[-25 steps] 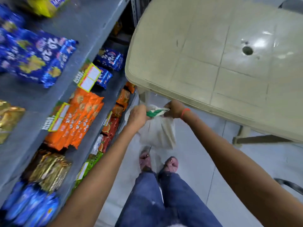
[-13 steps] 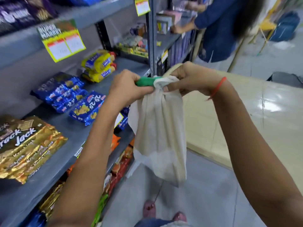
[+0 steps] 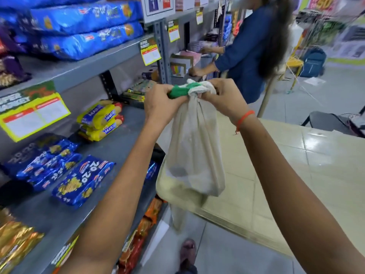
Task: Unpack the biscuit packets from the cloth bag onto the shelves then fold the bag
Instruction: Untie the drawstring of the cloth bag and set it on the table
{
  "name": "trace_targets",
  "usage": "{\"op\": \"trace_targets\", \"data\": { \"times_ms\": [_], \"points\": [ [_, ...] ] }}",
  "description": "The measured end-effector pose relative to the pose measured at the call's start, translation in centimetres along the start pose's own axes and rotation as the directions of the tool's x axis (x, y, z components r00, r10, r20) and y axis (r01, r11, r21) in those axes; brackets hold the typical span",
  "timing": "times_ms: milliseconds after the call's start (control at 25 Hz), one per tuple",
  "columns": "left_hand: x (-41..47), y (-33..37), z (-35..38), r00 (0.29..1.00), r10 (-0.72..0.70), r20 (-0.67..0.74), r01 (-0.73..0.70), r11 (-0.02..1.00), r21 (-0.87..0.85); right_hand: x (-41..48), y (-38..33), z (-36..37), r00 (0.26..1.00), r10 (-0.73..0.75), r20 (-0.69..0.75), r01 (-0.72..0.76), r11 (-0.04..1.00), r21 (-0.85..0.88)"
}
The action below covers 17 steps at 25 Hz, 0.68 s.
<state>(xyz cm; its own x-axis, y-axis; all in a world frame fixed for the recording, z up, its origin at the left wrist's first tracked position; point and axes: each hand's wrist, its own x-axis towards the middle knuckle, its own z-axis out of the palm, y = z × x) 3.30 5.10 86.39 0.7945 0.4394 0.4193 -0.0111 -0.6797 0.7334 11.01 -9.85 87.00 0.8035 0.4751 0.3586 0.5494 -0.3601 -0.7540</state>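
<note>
- Head view: the left hand (image 3: 164, 101) is closed in a tight grip on the green handle (image 3: 178, 91) at the gathered top of the cloth bag (image 3: 194, 153).
- The right hand (image 3: 222, 95) is closed too, its grip pinching the bunched white fabric at the bag's mouth, just beside the left hand.
- The bag hangs limp and upright from both hands, held in the air between the shelves (image 3: 110, 147) and the beige table (image 3: 296, 184), its lower end in front of the table's corner.
- Blue biscuit packets (image 3: 83, 180) and yellow packets (image 3: 100, 121) lie on the middle shelf, left of the bag; gold packets (image 3: 15, 246) lie nearer the camera.
- Orange packets (image 3: 152, 212) sit on the shelf below.
- Another person in blue (image 3: 246, 52) stands further along the shelves.
</note>
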Motion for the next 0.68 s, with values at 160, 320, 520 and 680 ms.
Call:
{"op": "trace_targets", "data": {
  "times_ms": [160,320,520,680],
  "points": [
    [2.6,-3.8,4.4,1.0,-0.025,0.008,0.025,1.0,0.005,3.2,4.3,1.0,0.999,0.024,0.046,-0.02,0.996,-0.086],
    [3.6,-8.2,8.5,0.995,-0.041,0.095,0.039,0.999,0.028,4.7,9.3,2.4,0.986,0.113,0.124,-0.098,0.988,-0.118],
    [0.2,-15.1,14.0,0.959,-0.092,0.268,0.062,0.991,0.118,1.2,16.9,8.1,0.966,0.224,0.13,-0.212,0.972,-0.105],
    [-4.4,-20.3,17.7,0.898,-0.168,0.407,0.005,0.928,0.372,-4.1,21.9,13.5,0.916,0.39,0.09,-0.369,0.91,-0.189]
  ]
}}
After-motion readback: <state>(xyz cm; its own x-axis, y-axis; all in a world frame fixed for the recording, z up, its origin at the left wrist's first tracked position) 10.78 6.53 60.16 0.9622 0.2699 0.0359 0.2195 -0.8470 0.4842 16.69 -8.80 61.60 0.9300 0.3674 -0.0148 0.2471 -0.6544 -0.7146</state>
